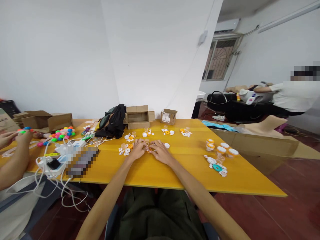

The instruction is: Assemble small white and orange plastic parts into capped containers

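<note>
Both my hands rest on the yellow table (175,173), close together at its middle. My left hand (138,149) and my right hand (160,150) have their fingers curled round a small piece (148,149) held between them; I cannot make out what it is. Small white and orange round parts (126,149) lie just left of my left hand. A white disc (167,145) sits just beyond my right hand. More small parts (147,133) lie farther back.
Orange-lidded clear cups (221,150) and loose lids (217,167) stand at the right. Cardboard boxes (137,116), a black bag (113,123), a power strip with cables (53,165) and coloured balls (61,134) lie at back and left. Another person's hands (10,138) work at far left; a person sits at far right.
</note>
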A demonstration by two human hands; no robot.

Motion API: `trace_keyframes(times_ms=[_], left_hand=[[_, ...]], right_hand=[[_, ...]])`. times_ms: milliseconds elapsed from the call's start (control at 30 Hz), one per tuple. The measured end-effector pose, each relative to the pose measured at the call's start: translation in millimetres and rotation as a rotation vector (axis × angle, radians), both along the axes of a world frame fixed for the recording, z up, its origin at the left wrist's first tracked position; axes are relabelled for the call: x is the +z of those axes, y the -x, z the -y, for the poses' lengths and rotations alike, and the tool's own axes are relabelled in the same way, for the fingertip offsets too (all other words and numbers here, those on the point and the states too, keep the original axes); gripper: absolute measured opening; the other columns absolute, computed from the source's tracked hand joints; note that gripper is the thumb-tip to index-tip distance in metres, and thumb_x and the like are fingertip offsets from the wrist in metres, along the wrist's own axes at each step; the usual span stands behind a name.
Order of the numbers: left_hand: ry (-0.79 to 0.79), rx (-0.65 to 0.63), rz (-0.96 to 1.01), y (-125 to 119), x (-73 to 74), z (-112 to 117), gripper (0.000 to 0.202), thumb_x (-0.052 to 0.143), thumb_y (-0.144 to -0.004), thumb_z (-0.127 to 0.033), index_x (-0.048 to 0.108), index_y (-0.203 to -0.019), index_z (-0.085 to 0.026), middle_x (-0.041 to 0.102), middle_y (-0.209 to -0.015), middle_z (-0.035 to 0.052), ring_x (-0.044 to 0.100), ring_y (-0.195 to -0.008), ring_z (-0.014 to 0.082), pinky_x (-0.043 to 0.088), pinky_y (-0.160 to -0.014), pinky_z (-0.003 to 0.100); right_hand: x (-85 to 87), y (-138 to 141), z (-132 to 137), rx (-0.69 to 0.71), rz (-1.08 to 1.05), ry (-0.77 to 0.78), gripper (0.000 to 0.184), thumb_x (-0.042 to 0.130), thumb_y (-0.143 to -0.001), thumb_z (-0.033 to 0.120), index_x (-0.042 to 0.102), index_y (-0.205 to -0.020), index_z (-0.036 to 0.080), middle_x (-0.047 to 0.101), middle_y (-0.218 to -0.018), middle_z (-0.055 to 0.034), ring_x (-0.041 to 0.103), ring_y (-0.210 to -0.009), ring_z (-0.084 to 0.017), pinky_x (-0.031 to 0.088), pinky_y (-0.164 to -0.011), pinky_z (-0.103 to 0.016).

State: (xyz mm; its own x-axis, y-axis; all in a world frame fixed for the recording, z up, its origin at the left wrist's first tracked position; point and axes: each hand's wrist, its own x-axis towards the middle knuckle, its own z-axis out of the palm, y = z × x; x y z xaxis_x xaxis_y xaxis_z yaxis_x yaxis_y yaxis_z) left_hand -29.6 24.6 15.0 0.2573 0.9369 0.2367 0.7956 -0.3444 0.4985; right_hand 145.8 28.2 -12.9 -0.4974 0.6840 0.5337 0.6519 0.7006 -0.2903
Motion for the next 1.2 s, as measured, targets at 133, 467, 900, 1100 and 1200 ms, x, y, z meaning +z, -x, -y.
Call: trace_keyframes(times_ms=[133, 467, 900, 1100, 1200], left_hand=[[0.006, -0.001, -0.004, 1.6, -3.9, -2.3, 0.01, 0.056, -0.086, -0.02, 0.065, -0.081, -0.022, 0.058, -0.109, 0.0044, 0.044, -0.108, 0.0256, 0.035, -0.095, 0.042], [-0.079, -0.054, -0.047, 3.6, -12.5, -4.3, 0.011, 0.051, -0.089, -0.02, 0.061, -0.084, -0.023, 0.054, -0.098, 0.0039, 0.045, -0.099, 0.0234, 0.038, -0.091, 0.039], [-0.105, -0.063, -0.055, 2.9, -12.9, -5.2, 0.015, 0.05, -0.087, -0.014, 0.061, -0.089, -0.024, 0.055, -0.096, 0.0033, 0.048, -0.099, 0.0227, 0.039, -0.09, 0.037], [-0.089, -0.102, -0.006, 3.9, -7.0, -1.9, 0.019, 0.054, -0.082, -0.015, 0.06, -0.096, -0.024, 0.061, -0.097, 0.0037, 0.052, -0.101, 0.0244, 0.042, -0.093, 0.04], [-0.075, -0.136, -0.022, 4.2, -6.3, -0.4, 0.018, 0.057, -0.08, -0.021, 0.06, -0.098, -0.023, 0.063, -0.096, 0.0035, 0.054, -0.1, 0.0248, 0.043, -0.093, 0.04]], right_hand=[[-2.6, -1.0, -1.7, 0.019, -0.017, -0.013, 0.017, 0.063, -0.088, 0.024, 0.069, -0.104, 0.025, 0.063, -0.114, -0.0089, 0.054, -0.106, -0.025, 0.044, -0.088, -0.04], [-6.1, -2.3, -3.8, 0.035, -0.049, -0.032, 0.012, 0.062, -0.089, 0.026, 0.068, -0.099, 0.024, 0.062, -0.113, -0.0086, 0.054, -0.105, -0.023, 0.044, -0.089, -0.04], [-6.1, -2.3, -3.6, 0.041, -0.065, -0.027, 0.013, 0.062, -0.088, 0.026, 0.068, -0.101, 0.026, 0.062, -0.113, -0.0083, 0.054, -0.107, -0.024, 0.045, -0.09, -0.042], [0.1, -13.8, -3.1, 0.02, -0.041, -0.026, 0.02, 0.06, -0.086, 0.016, 0.069, -0.101, 0.026, 0.06, -0.116, -0.0081, 0.053, -0.11, -0.024, 0.044, -0.092, -0.044], [2.9, -19.6, -1.1, 0.014, 0.017, -0.011, 0.018, 0.059, -0.086, 0.016, 0.07, -0.097, 0.024, 0.06, -0.117, -0.0088, 0.052, -0.11, -0.025, 0.044, -0.092, -0.044]])
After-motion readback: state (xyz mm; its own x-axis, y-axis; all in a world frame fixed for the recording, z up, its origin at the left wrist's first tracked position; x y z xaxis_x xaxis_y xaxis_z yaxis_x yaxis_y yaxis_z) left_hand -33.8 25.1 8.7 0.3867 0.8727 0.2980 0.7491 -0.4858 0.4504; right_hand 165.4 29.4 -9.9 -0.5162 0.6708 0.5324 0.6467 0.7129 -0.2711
